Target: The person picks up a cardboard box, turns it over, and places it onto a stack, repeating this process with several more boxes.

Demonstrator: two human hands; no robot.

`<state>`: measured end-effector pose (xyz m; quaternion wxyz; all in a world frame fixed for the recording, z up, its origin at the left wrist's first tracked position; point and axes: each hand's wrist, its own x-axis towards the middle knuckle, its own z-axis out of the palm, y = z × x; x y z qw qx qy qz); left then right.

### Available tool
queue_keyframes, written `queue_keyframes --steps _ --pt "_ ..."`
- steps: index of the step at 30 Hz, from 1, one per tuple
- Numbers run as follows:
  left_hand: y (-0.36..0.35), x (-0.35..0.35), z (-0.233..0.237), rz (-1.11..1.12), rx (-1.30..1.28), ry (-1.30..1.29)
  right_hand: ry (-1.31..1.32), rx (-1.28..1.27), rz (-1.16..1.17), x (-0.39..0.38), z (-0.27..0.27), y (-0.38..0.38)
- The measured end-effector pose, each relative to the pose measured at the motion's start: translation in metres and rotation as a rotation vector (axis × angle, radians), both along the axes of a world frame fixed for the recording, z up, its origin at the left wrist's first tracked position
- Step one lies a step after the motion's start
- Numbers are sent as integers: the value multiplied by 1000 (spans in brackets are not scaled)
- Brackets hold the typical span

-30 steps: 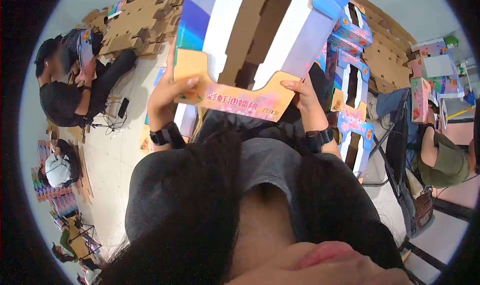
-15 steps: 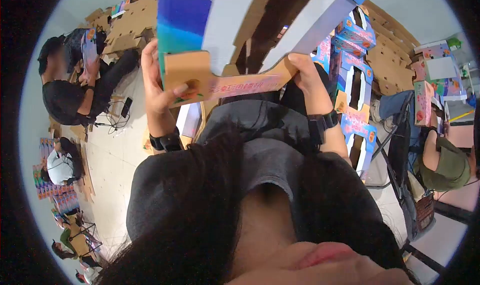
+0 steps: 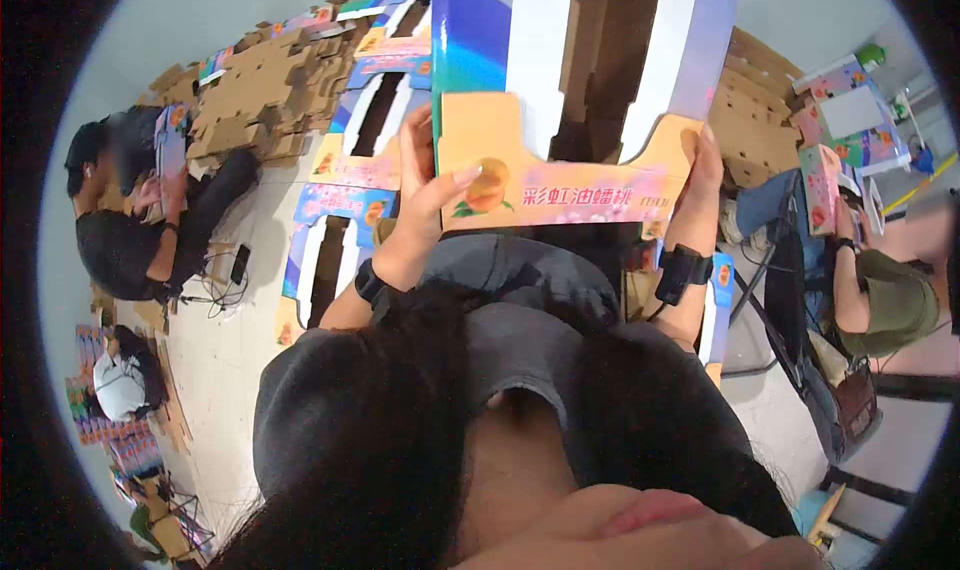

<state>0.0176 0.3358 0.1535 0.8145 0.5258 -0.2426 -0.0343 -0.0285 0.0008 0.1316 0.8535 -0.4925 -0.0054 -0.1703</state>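
Observation:
Held out in front of my chest is a cardboard fruit box (image 3: 578,192). Its near end panel is peach-orange, with a printed peach and Chinese lettering, and its sides shade from blue to green. A long opening runs along its top between white flaps, and the inside is brown. My left hand (image 3: 425,185) grips the left near corner, thumb over the printed peach and fingers behind the side wall. On the right near corner, my right hand (image 3: 704,165) is closed, its fingers mostly hidden by the box. Both wrists wear black straps.
Similar boxes (image 3: 345,210) stand on the floor at my left. Flattened brown cardboard (image 3: 265,95) is piled beyond them. A person in black (image 3: 125,205) sits at far left holding a box. At right, a person in an olive sleeve (image 3: 895,305) handles another box (image 3: 820,188) near a black folding chair (image 3: 785,310).
The box and both my hands have shifted right in view. The box has turned from tilted to nearly straight, its printed end now facing me. More boxes show at left.

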Motion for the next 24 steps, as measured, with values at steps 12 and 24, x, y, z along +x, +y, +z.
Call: queue_keyframes --steps 12,24 --pt "-138 10 -29 -311 -63 231 -5 95 -230 -110 -91 -63" --pt "-249 1 -116 -946 476 175 426 235 -608 -201 -98 -149"
